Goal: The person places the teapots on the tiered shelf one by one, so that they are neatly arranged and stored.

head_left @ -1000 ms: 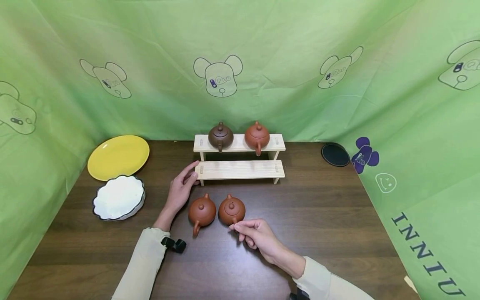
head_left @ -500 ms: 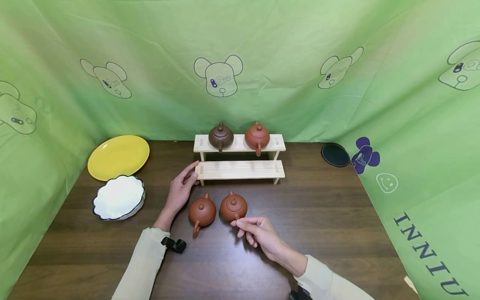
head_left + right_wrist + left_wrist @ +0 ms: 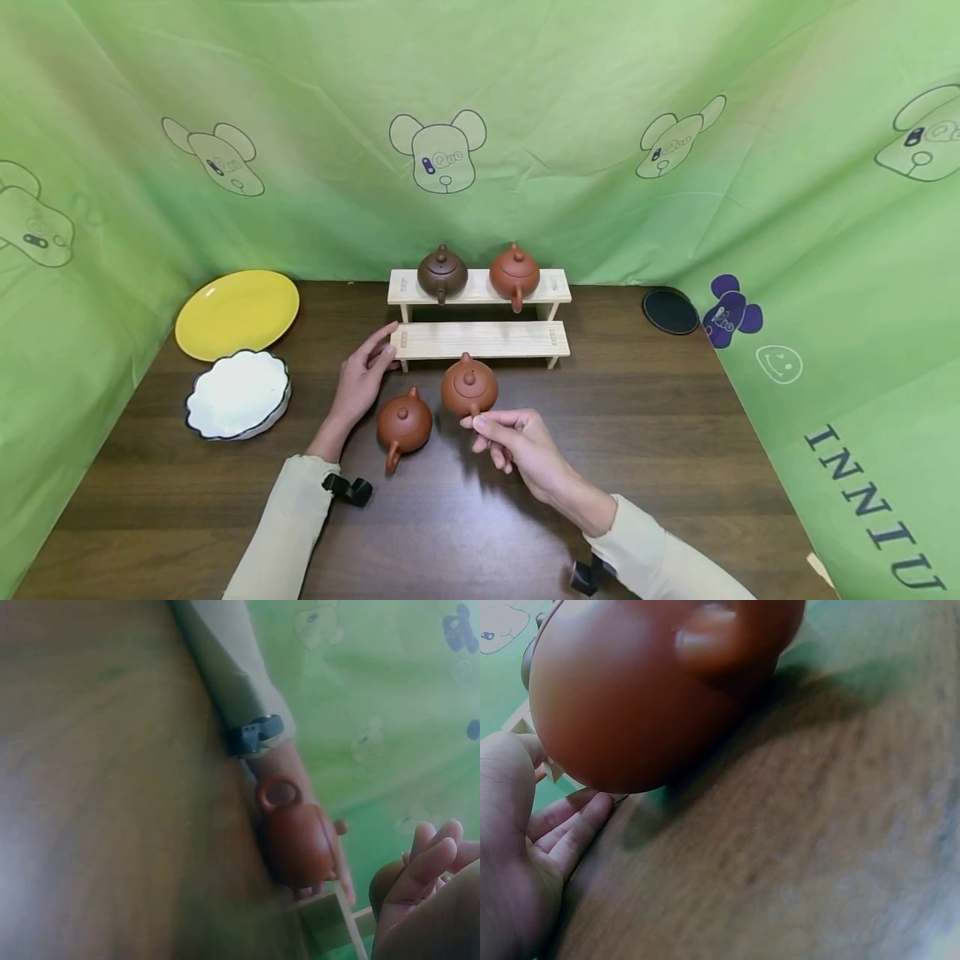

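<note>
Clay pot (image 3: 469, 395) pinched by its handle (image 3: 475, 411)

Thumb and fingers of the right hand (image 3: 525, 454) pinch the handle; the pot looks lifted off the worktop (image 3: 637, 433), spout (image 3: 466, 358) toward the low shelf (image 3: 480, 339). The left hand (image 3: 362, 383) rests at that shelf's left end, fingers fairly straight (how firmly, I cannot tell). For this carry, level is probably best, since the lid (image 3: 469, 377) could slip. From above, the spout overlaps the shelf's front edge; whether it clears it cannot be told, so more height seems prudent. A second pot (image 3: 403, 423) sits just left, making a leftward swing risky. The widest room lies rightward, toward the disc (image 3: 671, 310). Behind, a dark pot (image 3: 442, 273) and a red pot (image 3: 514, 275) limit overreaching.
</note>
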`<state>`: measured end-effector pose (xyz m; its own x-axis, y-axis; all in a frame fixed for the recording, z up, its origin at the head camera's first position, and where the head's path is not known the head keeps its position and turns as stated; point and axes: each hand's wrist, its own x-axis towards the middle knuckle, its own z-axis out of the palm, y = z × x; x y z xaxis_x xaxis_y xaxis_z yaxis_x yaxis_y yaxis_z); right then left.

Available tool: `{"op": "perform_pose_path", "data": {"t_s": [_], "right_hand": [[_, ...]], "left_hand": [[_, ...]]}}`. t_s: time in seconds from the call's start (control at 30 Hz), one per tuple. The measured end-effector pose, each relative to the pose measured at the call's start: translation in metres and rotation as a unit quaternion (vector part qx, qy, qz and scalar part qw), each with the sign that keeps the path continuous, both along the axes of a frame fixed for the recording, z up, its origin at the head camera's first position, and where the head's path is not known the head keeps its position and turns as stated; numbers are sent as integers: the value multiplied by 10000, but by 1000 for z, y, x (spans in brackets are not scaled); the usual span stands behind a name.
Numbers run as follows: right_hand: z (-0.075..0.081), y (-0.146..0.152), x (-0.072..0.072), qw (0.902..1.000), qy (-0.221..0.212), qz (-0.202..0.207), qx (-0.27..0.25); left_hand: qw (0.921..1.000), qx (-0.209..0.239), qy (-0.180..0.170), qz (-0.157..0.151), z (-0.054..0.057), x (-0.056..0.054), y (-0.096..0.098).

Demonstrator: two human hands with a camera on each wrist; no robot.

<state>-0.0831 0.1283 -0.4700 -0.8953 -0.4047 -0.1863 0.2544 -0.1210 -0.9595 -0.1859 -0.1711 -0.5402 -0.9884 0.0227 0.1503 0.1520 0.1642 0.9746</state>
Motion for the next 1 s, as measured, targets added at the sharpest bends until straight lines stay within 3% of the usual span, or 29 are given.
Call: {"op": "perform_pose_path", "data": {"t_s": [0.07,0.2,0.27,0.3,0.37,0.57,0.77,1.0], "right_hand": [[4,-2,-2,10000,13,-50,-16],[9,-8,-7,9999,-17,-163,-24],[10,-11,-10,9997,-49,-230,-40],[10,-13,-11,9996,-64,-268,-43],[11,-16,-14,9993,-82,-349,-38],[10,-26,-22,9984,-86,-554,-82],[11,-37,-31,9972,-91,-729,-154],[6,-48,-43,9955,-232,-905,-183]], "left_hand": [[10000,47,-32,-10,-5,-3,-2],[9996,265,82,-101,-26,-14,-11],[9995,250,129,-110,-21,-12,-10],[9993,291,220,-125,-24,-13,-11],[9990,285,331,-120,-16,-8,-7],[9996,124,247,-34,-1,-1,0],[9983,410,414,-32,-9,-5,-3],[9989,276,371,-54,-9,-3,-3]]}}
